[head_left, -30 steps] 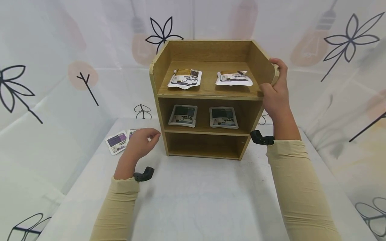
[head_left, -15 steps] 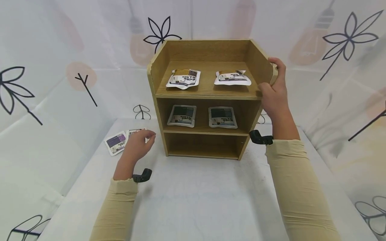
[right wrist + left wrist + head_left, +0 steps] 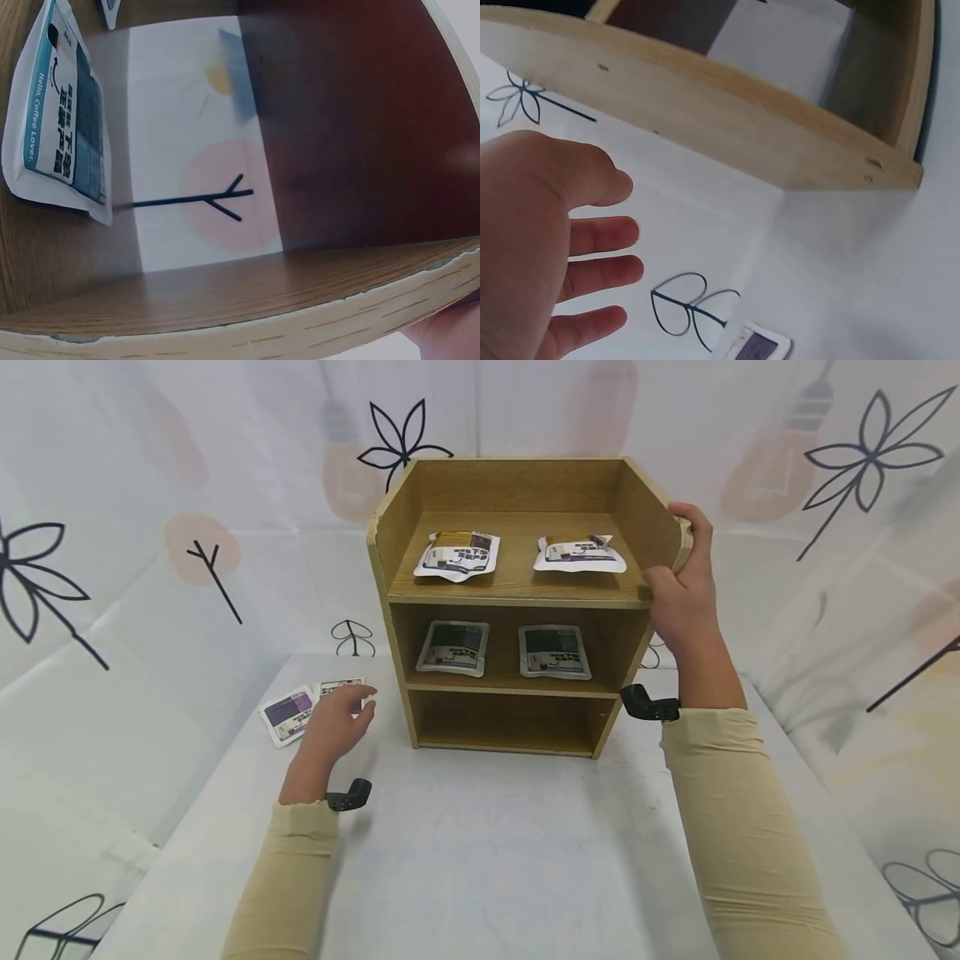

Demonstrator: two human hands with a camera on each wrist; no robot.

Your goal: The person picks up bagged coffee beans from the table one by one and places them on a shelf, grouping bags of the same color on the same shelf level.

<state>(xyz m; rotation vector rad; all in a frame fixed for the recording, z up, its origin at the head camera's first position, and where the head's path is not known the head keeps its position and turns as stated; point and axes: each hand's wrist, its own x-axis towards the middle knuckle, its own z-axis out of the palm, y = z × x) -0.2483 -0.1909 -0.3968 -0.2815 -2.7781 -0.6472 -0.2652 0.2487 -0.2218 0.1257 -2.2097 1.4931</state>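
My right hand [image 3: 688,593] grips the upper right side panel of a wooden shelf [image 3: 517,485], thumb on the inside and fingers around the outer edge. Left of the shelf, my left hand [image 3: 330,731] is held above the table with nothing in it; in the left wrist view its fingers are apart, near the shelf's side panel [image 3: 742,120]. Closest to that hand lie two purple-labelled coffee pouches, one in plain sight [image 3: 288,717], the other partly hidden behind the hand. A teal-labelled coffee pouch [image 3: 64,127] shows inside the shelf in the right wrist view.
Two white pouches with brown tops, a left one [image 3: 459,558] and a right one [image 3: 579,556], lie on the top board. Two dark green pouches, left [image 3: 453,647] and right [image 3: 555,652], are on the middle board. Patterned white cloth [image 3: 262,435] surrounds the white table [image 3: 480,860].
My left hand has drawn a little to the left, away from the shelf's side, and its thumb and fingers have spread. The right hand keeps its grip on the shelf.
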